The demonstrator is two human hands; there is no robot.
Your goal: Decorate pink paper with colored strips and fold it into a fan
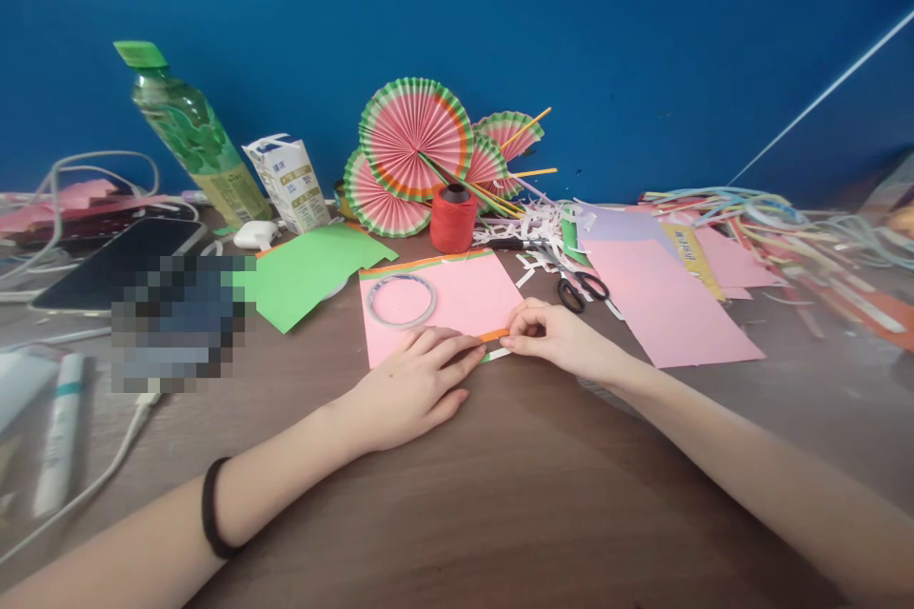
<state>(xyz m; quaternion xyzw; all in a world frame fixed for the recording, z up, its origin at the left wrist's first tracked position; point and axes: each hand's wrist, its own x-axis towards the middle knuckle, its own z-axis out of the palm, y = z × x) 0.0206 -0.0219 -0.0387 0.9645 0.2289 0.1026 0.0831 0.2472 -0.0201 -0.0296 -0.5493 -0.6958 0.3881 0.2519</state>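
Observation:
A pink paper sheet (pixel 457 300) with orange and green strips along its edges lies on the brown table (pixel 514 495). My left hand (pixel 414 385) lies flat on the sheet's near edge, fingers stretched out and pressing it down. My right hand (pixel 553 333) pinches the sheet's near right corner, where an orange and green edge strip (pixel 496 343) shows between the fingers. A clear tape ring (pixel 401 300) rests on the pink sheet just beyond my left hand.
Black scissors (pixel 580 289), a red thread spool (pixel 452 219) and pleated paper fans (pixel 418 147) sit behind. Green paper (pixel 307 271), a green bottle (pixel 189 133), a milk carton (pixel 289 181) and a phone (pixel 114 262) are left. More pink sheets (pixel 664 309) and paper strips (pixel 778 219) lie right.

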